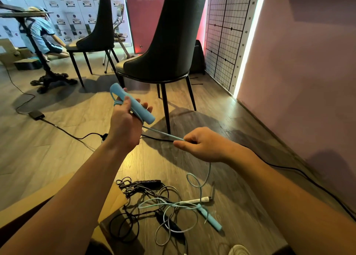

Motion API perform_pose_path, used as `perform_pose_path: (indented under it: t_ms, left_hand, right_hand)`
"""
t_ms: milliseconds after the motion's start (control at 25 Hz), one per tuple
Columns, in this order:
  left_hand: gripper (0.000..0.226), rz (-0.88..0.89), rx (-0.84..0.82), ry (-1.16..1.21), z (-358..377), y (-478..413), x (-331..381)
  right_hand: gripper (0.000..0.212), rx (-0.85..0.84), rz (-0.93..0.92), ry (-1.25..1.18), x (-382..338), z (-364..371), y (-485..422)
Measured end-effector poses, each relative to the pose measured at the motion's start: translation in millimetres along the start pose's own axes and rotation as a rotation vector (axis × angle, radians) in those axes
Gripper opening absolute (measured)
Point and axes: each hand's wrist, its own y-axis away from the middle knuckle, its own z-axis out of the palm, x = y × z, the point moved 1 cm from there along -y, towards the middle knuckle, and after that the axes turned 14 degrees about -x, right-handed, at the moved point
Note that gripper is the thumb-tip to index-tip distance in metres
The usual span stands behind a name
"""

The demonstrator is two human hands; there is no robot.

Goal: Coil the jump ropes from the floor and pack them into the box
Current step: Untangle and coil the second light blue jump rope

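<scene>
While only a loop or so of the blue cord [163, 134] sits around the fingers of the left hand [125, 120], the coiling looks barely begun, and nothing can be seen packed yet. That hand, at mid-frame, grips the blue handle [133, 105] with its fingers curled round it. The right hand [202, 145], just right of centre, pinches the cord between thumb and forefinger, so a short taut stretch runs between the two hands. From the right hand the cord drops to the floor [57, 158] at lower centre, where its second blue handle [210, 219] lies tangled with a white-handled rope [196, 200] and black ropes [148, 183]. The cardboard box [117, 200] shows at the lower left, beside that pile, its inside hidden. By my reading, most of this rope and all the others are left to do.
</scene>
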Motion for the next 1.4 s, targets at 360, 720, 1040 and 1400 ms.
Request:
perform_pose_path:
  t_ms: [360,720,1040,1400]
  left_hand:
    - [0.049,-0.382,-0.620,-0.989,18,20,-23]
    - [0.053,-0.721,-0.770,-0.199,43,34,-15]
    - [0.031,-0.123,-0.309,0.478,32,17,-4]
    - [0.025,0.202,-0.257,-0.865,14,4,-7]
  right_hand:
    - [0.040,0.699,-0.252,0.423,-4,-19,7]
    - [0.060,0.775,-0.060,0.082,5,-32,18]
    - [0.064,0.185,0.090,-0.046,17,-5,-6]
    - [0.032,0.331,0.071,0.366,-18,-11,-2]
